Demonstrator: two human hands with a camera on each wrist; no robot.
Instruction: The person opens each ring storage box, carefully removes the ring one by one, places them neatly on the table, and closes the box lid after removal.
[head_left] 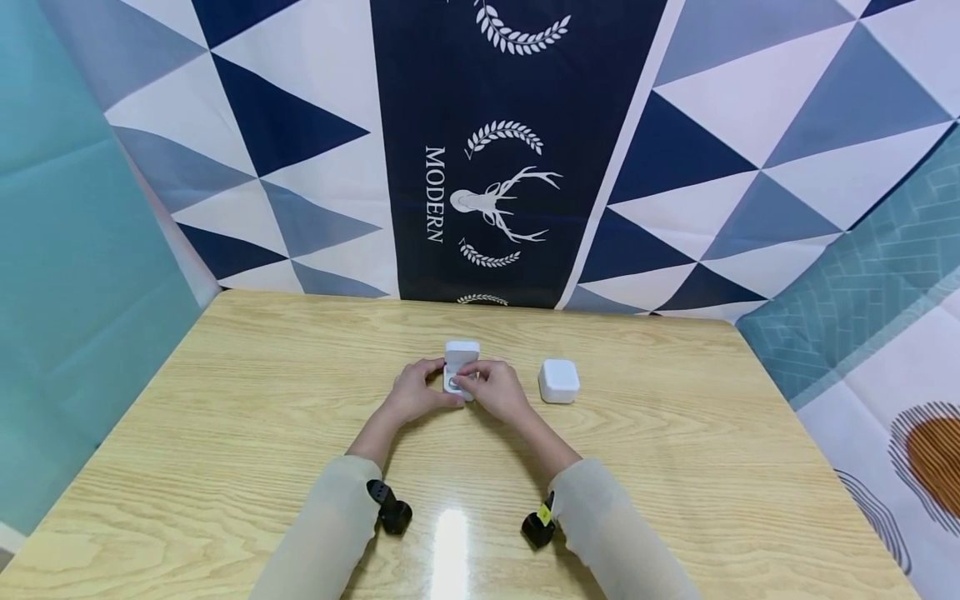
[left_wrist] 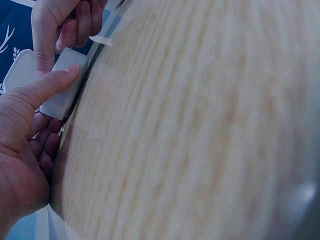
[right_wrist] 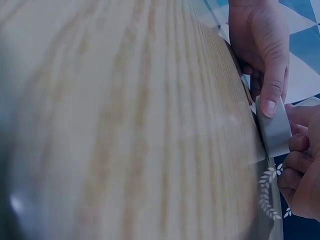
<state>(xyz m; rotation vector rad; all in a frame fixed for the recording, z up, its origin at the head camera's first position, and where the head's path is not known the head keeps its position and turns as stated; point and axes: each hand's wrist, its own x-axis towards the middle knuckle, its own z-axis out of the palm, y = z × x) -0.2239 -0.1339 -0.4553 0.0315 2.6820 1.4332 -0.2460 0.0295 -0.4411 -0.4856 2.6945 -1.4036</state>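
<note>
Small white hinged plastic case [head_left: 460, 371], lid raised, pinched on the wooden worktop [head_left: 225, 433] by left hand [head_left: 415, 392] and right hand [head_left: 497, 388]; the base is best steadied throughout.

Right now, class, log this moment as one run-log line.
left hand: holds open white case | right hand: pinches same case | second white case: closed, apart, to its right | surface: wooden table
</note>
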